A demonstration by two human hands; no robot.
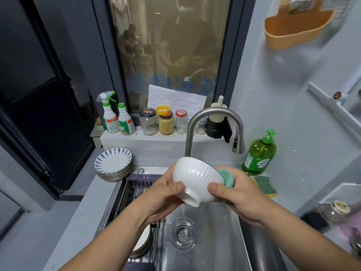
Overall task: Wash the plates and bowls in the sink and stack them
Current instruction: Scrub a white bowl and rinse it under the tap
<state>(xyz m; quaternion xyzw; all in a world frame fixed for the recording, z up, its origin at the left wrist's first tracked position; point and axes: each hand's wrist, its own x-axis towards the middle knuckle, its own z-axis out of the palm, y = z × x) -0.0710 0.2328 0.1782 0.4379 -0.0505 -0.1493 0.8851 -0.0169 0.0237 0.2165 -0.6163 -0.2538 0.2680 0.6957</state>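
Observation:
A white ribbed bowl is held over the steel sink, tilted with its foot toward me. My left hand grips its left side, thumb on the outer wall. My right hand holds a green sponge pressed against the bowl's right rim, thumb on the bowl near its foot. A stack of blue-patterned plates sits on the counter left of the sink. Another stack of plates rests on the rack in the sink's left part, partly hidden by my left forearm.
The curved faucet arches just behind the bowl, no water visible. A green soap bottle and a yellow-green scrub sponge stand right of the sink. Jars and spray bottles line the sill. The drain lies below.

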